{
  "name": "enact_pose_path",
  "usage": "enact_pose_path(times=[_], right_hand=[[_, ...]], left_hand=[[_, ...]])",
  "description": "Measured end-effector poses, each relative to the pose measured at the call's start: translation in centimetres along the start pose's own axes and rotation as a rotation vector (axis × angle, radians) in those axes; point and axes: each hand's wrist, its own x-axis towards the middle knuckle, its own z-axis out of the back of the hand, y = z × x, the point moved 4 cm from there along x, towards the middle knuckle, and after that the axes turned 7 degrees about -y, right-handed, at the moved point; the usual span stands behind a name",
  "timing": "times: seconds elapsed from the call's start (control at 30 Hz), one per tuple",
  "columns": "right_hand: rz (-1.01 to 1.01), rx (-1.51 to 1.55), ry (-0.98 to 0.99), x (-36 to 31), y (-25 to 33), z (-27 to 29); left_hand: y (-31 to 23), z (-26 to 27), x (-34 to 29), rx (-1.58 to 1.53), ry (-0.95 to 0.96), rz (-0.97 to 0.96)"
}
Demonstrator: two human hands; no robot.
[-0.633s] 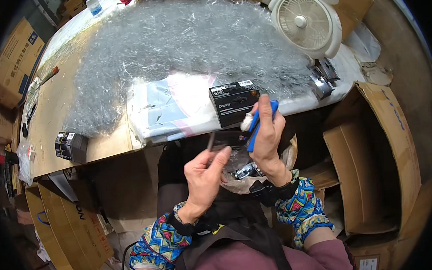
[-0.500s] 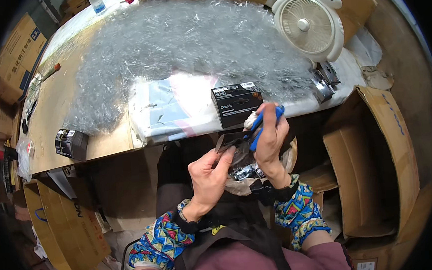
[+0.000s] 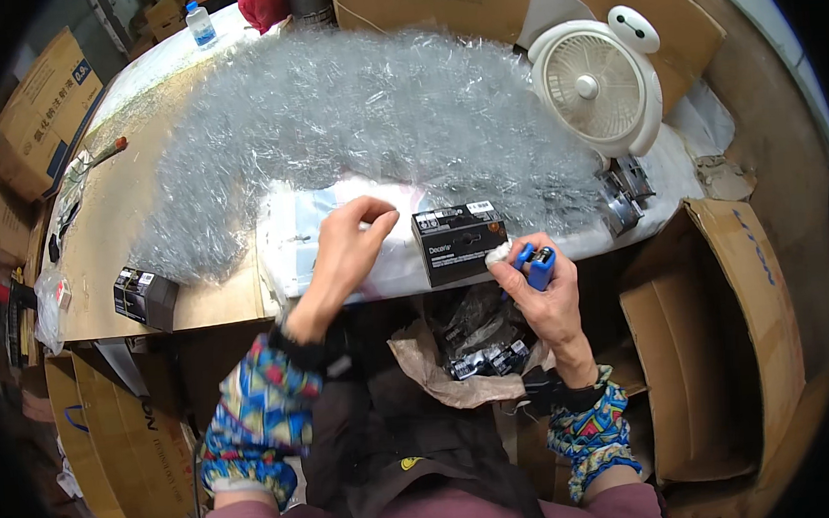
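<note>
My right hand point(image 3: 552, 309) is wrapped round a blue-handled tool point(image 3: 536, 266), whose working end I cannot make out; a small white wad point(image 3: 499, 253) shows at the fingertips. My left hand point(image 3: 350, 252) hovers over the table's front with thumb and fingers bent together, and anything in the pinch is too small to see. Between the hands, at the table edge, stands a black printed box point(image 3: 461, 247). Below the right hand, a brown paper-lined container point(image 3: 421, 368) holds several small packs in clear plastic point(image 3: 485, 331).
A heap of clear plastic bags point(image 3: 349, 111) covers much of the table. At the right stand a white fan point(image 3: 586, 87) and black packs point(image 3: 622, 199). Another black box point(image 3: 144, 296) sits at the left edge. Open cardboard cartons point(image 3: 696, 365) flank me.
My left hand has let go of the dark pack and moved up and left over the table. My right hand, with the blue tool, has moved slightly right and down, away from the left.
</note>
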Motion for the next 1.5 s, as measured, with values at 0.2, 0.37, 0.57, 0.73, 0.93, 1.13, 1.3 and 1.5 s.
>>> enact_pose_path(times=[0.2, 0.37, 0.57, 0.73, 0.93, 1.13, 1.3, 1.5], right_hand=[[0.447, -0.639, 0.202, 4.3, 0.9, 0.2], [0.399, -0.619, 0.343, 5.3, -0.4, 0.7], [0.446, -0.564, 0.107, 4.5, 1.0, 0.7], [-0.291, 0.064, 0.013, 2.9, 0.3, 1.5], [-0.448, 0.098, 0.058, 1.9, 0.7, 0.5], [-0.55, 0.081, 0.24, 0.9, 1.0, -0.8], [-0.496, 0.052, 0.323, 0.5, 0.9, -1.8], [-0.276, -0.164, 0.309, 0.7, 1.1, -2.1]], left_hand=[[0.8, -4.2, 5.9, -0.082, 0.116, -0.109], [0.3, -1.8, 4.9, -0.246, 0.076, -0.004], [3.8, 3.3, 0.7, -0.631, -0.1, 0.123], [1.9, 2.7, -5.1, -1.296, 0.025, 0.536], [-0.8, 0.8, -10.0, -1.149, -0.009, 0.632], [-1.1, -0.9, -11.8, -1.02, 0.1, 0.631], [-2.0, -1.4, -12.3, -1.029, 0.103, 0.624], [-1.9, -1.6, -12.6, -1.029, 0.072, 0.672]])
